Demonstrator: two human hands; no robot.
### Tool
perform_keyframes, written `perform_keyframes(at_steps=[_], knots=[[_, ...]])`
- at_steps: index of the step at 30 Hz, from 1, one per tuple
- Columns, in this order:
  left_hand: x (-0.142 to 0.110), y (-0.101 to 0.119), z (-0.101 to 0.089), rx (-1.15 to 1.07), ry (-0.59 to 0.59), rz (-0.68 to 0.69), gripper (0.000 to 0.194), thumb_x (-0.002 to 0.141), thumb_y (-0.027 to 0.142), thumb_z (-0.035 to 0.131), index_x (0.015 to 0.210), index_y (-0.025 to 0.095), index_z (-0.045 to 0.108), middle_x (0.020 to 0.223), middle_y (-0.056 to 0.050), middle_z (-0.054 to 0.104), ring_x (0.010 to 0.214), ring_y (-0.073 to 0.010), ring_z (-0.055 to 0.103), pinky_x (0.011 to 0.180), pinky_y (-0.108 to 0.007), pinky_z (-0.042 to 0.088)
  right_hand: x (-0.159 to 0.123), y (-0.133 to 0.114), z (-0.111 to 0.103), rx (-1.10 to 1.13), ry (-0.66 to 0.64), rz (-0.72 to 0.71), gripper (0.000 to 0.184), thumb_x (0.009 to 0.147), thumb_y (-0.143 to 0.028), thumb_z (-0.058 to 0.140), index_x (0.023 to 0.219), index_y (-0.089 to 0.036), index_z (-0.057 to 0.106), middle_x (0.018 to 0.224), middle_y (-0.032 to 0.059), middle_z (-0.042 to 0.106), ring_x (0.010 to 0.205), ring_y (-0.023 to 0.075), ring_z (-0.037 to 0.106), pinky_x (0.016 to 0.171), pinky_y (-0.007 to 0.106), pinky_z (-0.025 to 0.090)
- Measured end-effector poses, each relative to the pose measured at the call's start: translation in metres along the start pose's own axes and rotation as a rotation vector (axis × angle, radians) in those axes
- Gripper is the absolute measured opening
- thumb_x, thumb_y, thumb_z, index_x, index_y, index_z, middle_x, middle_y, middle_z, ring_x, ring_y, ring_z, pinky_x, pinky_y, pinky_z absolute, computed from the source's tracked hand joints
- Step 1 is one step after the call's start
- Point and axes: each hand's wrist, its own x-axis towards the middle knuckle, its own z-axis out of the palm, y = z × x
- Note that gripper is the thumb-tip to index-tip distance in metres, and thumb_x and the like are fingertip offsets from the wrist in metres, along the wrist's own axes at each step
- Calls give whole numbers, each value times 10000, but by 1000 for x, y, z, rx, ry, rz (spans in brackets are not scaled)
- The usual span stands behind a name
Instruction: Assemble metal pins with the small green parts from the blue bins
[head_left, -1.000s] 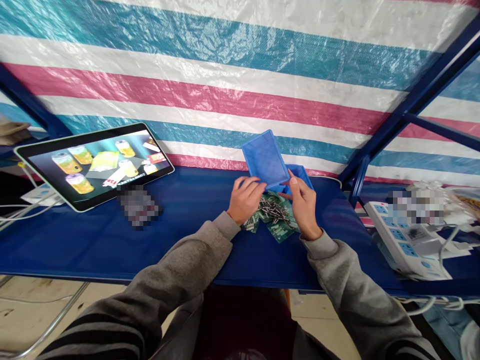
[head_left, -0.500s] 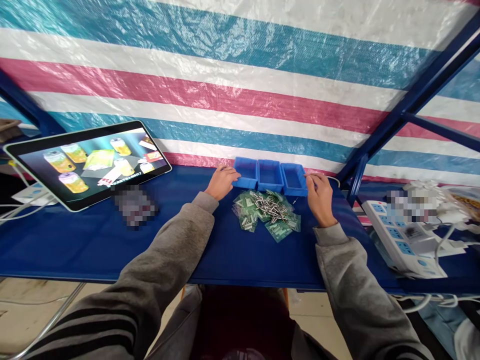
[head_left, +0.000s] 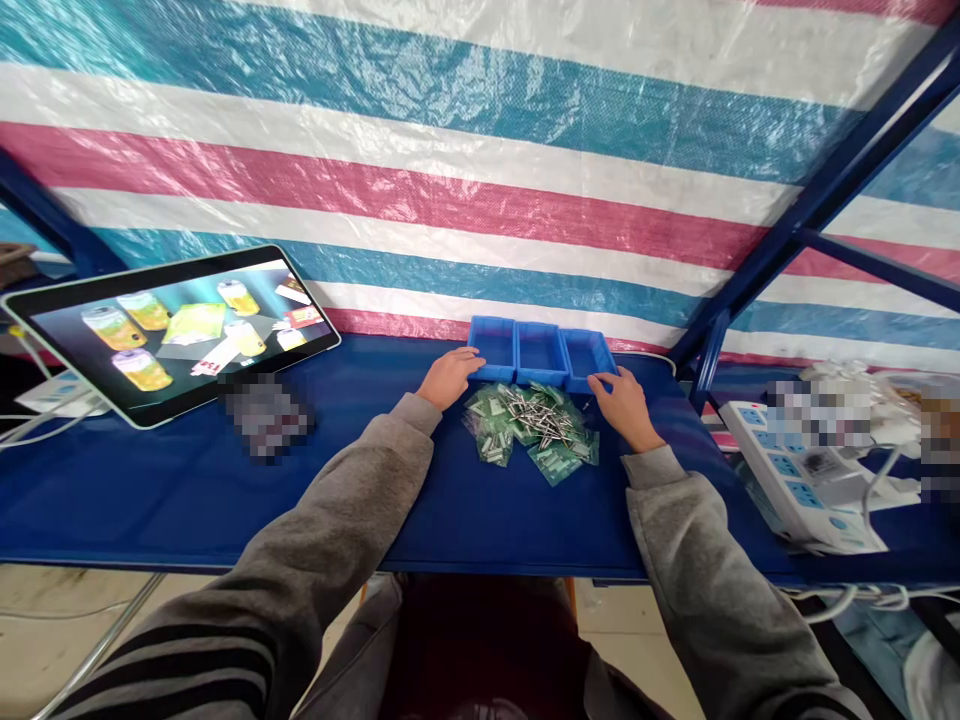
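Observation:
Three blue plastic bins stand side by side at the back of the table: the left bin (head_left: 492, 347), the middle bin (head_left: 541, 352) and the right bin (head_left: 589, 358). My left hand (head_left: 448, 378) is at the left bin's outer front corner, fingers stretched out, grasping nothing. At the right bin's front right corner is my right hand (head_left: 624, 405), its fingers extended and apart, fingertips at the rim. Between my hands, just before the bins, lies a pile of slim metal pins (head_left: 547, 415) on small clear greenish bags (head_left: 555, 463). Some bags hold short pale pieces.
At the left a tablet (head_left: 180, 335) leans upright, with a blurred dark item (head_left: 268, 418) before it. A white power strip (head_left: 799, 480) with cables and plastic bags lies at the right. Behind the blue table (head_left: 510, 520) hangs a striped tarp (head_left: 450, 190) with blue frame bars.
My right hand has moved left and slightly toward me, from the right bin's outer side to its front corner. My left hand has shifted slightly right and toward me. The pile looks unchanged.

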Motion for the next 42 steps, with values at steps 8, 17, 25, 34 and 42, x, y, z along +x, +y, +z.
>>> perform_keyframes(at_steps=[8,17,25,34,42], knots=[[1,0,-2,-22,-13,-37,451,746,-5,402,1059,152,686,1080,-91,696,1225,-225,553,1059,-405,469,6,6,5,25,33,-24,386,889,-425,558,1036,-116,736,1103,188,674,1230,320,521,1019,451,401],[-3,2,-3,-22,14,-103,456,762,13,403,1073,157,704,1089,-91,693,1238,-238,539,1057,-415,476,8,9,9,60,56,-53,429,879,-497,553,957,-126,754,1129,198,656,1185,319,553,998,448,417],[-4,6,-7,-24,46,-113,423,790,63,421,1074,168,716,1070,-96,704,1230,-263,539,1066,-481,440,4,-2,10,71,71,-68,431,894,-479,524,1008,-115,724,1098,193,652,1185,311,535,989,434,415],[-11,56,-25,-129,276,64,339,964,246,401,1189,206,652,1133,-86,683,1207,-251,539,1075,-502,380,-31,-2,-19,-66,97,68,387,914,-413,419,874,-152,700,842,133,686,823,263,631,803,384,471],[-10,87,-9,-96,-165,213,623,972,578,318,1510,266,296,1571,-64,288,1464,-298,209,1197,-518,171,-61,-12,14,-9,-124,-31,646,933,-552,369,1321,-67,547,1342,212,563,1313,320,463,1072,444,379]])
